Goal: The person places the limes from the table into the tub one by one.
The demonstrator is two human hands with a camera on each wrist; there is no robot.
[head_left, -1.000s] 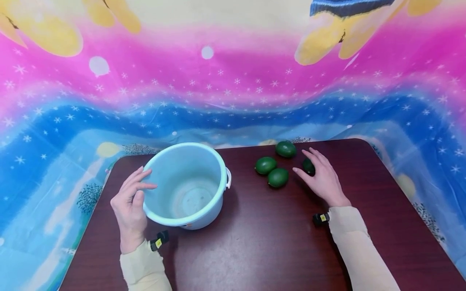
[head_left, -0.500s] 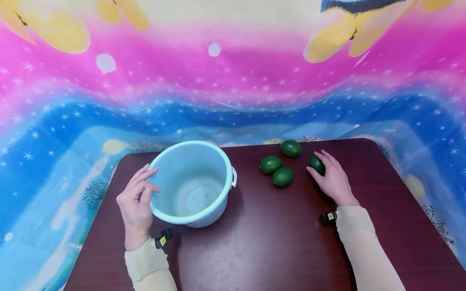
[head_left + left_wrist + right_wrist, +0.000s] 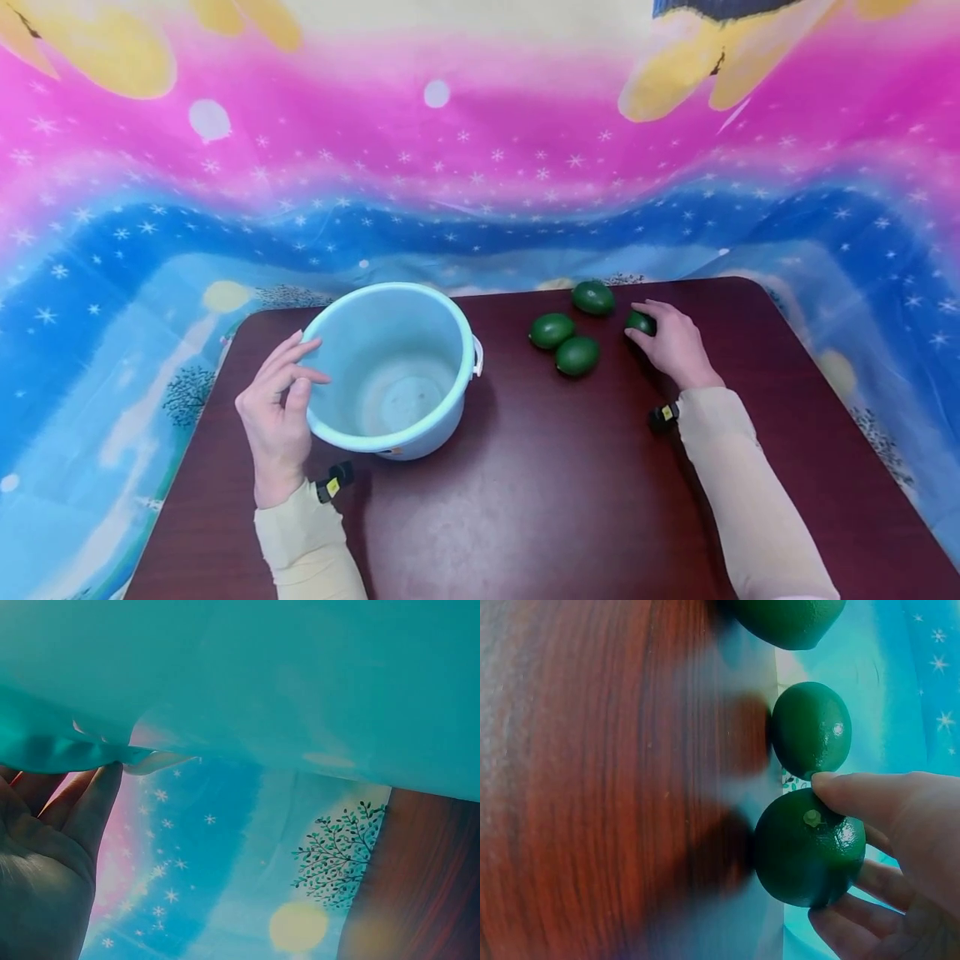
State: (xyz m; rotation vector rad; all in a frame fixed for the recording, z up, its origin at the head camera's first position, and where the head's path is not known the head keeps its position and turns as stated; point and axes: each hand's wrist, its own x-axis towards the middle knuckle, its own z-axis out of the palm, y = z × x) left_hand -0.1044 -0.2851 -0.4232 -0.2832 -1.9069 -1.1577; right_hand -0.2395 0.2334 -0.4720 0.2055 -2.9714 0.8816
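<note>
A light blue bucket [image 3: 408, 437] with a white handle stands upright on the left of the table. My left hand [image 3: 273, 417] holds its near-left rim, fingers reaching over the edge and thumb outside; in the left wrist view the thumb meets the bucket's rim [image 3: 67, 746] from below. At the right, my right hand [image 3: 677, 342] pinches a glossy green lime [image 3: 806, 851] between thumb and fingers, partly covering it in the head view. Three other limes lie just left of that hand: a rear lime [image 3: 592, 297], a left lime [image 3: 552, 331] and a front lime [image 3: 577, 356].
The dark red-brown wooden table [image 3: 540, 500] has rounded far corners. A printed cloth [image 3: 480, 183] in pink and blue hangs behind it and along the sides. Small black cameras are strapped at both wrists.
My right fingers have closed around the rightmost lime, where they earlier hovered open over it. The left hand and bucket stay put; the view has shifted slightly.
</note>
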